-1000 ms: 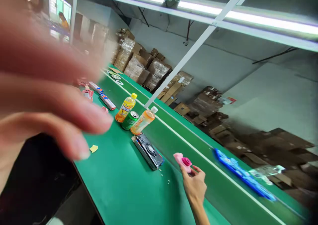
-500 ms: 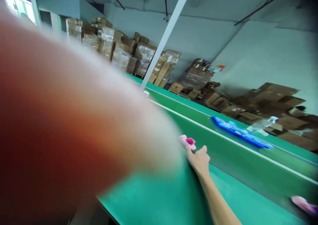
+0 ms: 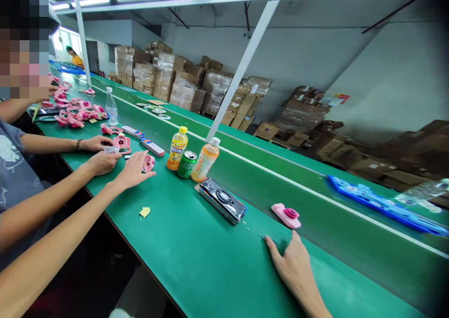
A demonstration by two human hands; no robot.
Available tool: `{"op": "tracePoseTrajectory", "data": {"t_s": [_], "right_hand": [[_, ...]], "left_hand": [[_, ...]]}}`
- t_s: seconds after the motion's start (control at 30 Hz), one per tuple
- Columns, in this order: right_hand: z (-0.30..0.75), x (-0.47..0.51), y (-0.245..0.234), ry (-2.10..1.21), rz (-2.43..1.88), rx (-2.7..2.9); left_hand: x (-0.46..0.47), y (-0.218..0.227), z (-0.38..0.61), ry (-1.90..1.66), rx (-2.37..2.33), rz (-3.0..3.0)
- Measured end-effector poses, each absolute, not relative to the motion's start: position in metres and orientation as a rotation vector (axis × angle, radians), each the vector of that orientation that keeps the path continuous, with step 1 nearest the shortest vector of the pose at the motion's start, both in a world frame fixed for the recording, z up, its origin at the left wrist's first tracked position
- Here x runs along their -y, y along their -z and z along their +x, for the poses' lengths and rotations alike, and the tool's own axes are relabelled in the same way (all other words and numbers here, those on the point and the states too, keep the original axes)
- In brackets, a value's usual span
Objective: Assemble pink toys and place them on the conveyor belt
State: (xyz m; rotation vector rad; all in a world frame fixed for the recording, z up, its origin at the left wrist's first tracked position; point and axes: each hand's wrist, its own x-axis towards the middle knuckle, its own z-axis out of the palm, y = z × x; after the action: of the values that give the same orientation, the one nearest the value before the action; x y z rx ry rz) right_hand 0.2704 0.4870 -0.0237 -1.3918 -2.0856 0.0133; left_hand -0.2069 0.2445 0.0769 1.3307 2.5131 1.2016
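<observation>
My right hand [image 3: 293, 264] lies flat on the green belt [image 3: 196, 257] with its fingers apart and holds nothing. A pink toy camera [image 3: 286, 215] lies just beyond its fingertips, not touched. My left hand [image 3: 134, 170] reaches out far to the left, fingers stretched, its fingertips resting on a small pink part [image 3: 149, 162]. A black device in a clear wrapper [image 3: 221, 200] lies between my two hands.
A co-worker on the left has both hands [image 3: 100, 153] beside mine, on pink parts [image 3: 121, 142]. Two bottles [image 3: 177, 148] and a green can [image 3: 186, 164] stand mid-belt. A yellow scrap [image 3: 144, 211] lies near the edge. A blue tray [image 3: 382, 205] rides the far lane. Cardboard boxes [image 3: 182, 86] are stacked behind.
My left hand, earlier close to the lens and blocking the view, now reaches the pink part. My right hand let go of the pink toy camera and lies flat behind it.
</observation>
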Motion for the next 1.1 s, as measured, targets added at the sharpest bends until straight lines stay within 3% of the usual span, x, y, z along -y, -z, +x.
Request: {"op": "tracePoseTrajectory", "data": {"t_s": [0.27, 0.53, 0.63, 0.83, 0.97, 1.1], "right_hand": [[0.262, -0.471, 0.010, -0.167, -1.507, 2.039], [0.254, -0.338, 0.005, -0.858, -1.485, 1.944], [0.252, -0.297, 0.003, -0.976, -1.409, 1.981], [0.252, -0.287, -0.003, -0.813, -1.368, 1.858], [0.241, -0.271, -0.021, -0.349, -1.153, 1.715], [0.202, -0.254, -0.051, -0.165, -0.875, 2.112]], "left_hand": [[-0.263, -0.064, -0.193, -0.694, -2.520, 1.542], [-0.261, -0.053, 0.044, -0.413, -2.425, 1.686], [-0.242, -0.041, 0.107, -0.505, -2.331, 1.674], [-0.208, 0.000, 0.060, -1.066, -2.337, 1.720], [-0.221, -0.003, 0.003, -0.860, -2.070, 2.031], [-0.233, -0.005, -0.008, -0.924, -1.778, 2.053]]}}
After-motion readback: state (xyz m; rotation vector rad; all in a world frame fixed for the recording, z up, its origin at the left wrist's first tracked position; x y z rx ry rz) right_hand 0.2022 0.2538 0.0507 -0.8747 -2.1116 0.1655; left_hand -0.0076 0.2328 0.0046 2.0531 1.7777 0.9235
